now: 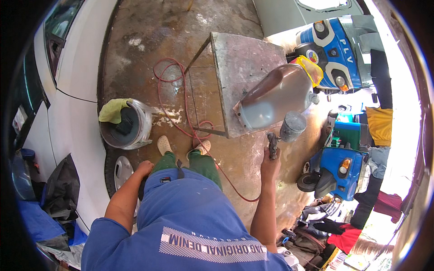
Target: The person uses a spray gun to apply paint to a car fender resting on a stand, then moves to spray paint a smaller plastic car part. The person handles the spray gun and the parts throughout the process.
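My right hand [270, 163] is wrapped round the grip of a spray gun [273, 145], held up near the table's near right corner. A grey, paint-stained cup [294, 125] sits at the gun's front. Just beyond it, a motorcycle fuel tank [275, 97] lies on the table, brownish on top and silvery-grey toward its near left end. Yellow plastic [310, 70] wraps the tank's far end. My left hand [145, 168] hangs by my left thigh with its fingers curled in; a dark shape shows below it, and whether it holds anything is hidden.
The metal-topped table [233, 56] stands ahead. A red hose [184, 95] loops over the stained floor near my feet. At left are a bucket [147, 124] with a green cloth [113, 110] and a white car [77, 113]. Blue vehicles [332, 49] stand at right.
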`<state>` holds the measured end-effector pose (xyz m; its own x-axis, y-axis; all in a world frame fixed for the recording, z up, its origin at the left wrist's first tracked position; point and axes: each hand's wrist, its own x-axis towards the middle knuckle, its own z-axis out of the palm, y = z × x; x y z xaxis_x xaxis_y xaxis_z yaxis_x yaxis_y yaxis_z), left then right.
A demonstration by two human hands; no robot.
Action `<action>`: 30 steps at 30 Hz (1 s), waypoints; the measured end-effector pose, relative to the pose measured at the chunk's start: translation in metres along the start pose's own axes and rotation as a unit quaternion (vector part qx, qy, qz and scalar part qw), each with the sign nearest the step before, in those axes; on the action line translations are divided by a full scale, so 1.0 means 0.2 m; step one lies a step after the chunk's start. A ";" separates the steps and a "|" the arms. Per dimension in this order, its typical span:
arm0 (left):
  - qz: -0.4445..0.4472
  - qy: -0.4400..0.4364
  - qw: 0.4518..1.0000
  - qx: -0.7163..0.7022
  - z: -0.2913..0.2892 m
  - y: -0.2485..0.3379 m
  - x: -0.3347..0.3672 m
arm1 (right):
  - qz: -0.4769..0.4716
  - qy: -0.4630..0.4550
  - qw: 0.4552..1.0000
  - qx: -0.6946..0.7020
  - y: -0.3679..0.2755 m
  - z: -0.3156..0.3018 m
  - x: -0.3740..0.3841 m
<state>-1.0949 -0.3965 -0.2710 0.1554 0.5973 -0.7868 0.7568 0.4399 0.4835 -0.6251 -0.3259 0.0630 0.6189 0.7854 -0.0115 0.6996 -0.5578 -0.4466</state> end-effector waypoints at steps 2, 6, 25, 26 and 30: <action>0.011 0.005 1.000 0.001 0.00 0.00 0.00 | 0.024 -0.011 1.000 -0.004 -0.03 -0.01 0.00; -0.003 -0.018 1.000 -0.008 -0.02 0.01 0.00 | 0.005 -0.030 0.999 0.018 -0.01 0.03 -0.01; 0.023 -0.007 0.999 0.032 -0.01 -0.07 0.01 | -0.001 0.008 1.000 -0.007 -0.08 0.02 0.03; 0.010 0.000 1.000 0.023 0.01 -0.08 0.02 | 0.002 -0.009 0.999 0.038 -0.08 0.00 0.05; -0.005 0.007 1.000 0.010 -0.01 -0.02 0.01 | 0.000 0.003 1.000 0.020 -0.01 0.00 0.08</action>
<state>-1.0985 -0.3960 -0.2737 0.1391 0.6034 -0.7852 0.7711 0.4315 0.4682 -0.6159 -0.3129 0.0641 0.6213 0.7835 -0.0072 0.6840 -0.5469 -0.4827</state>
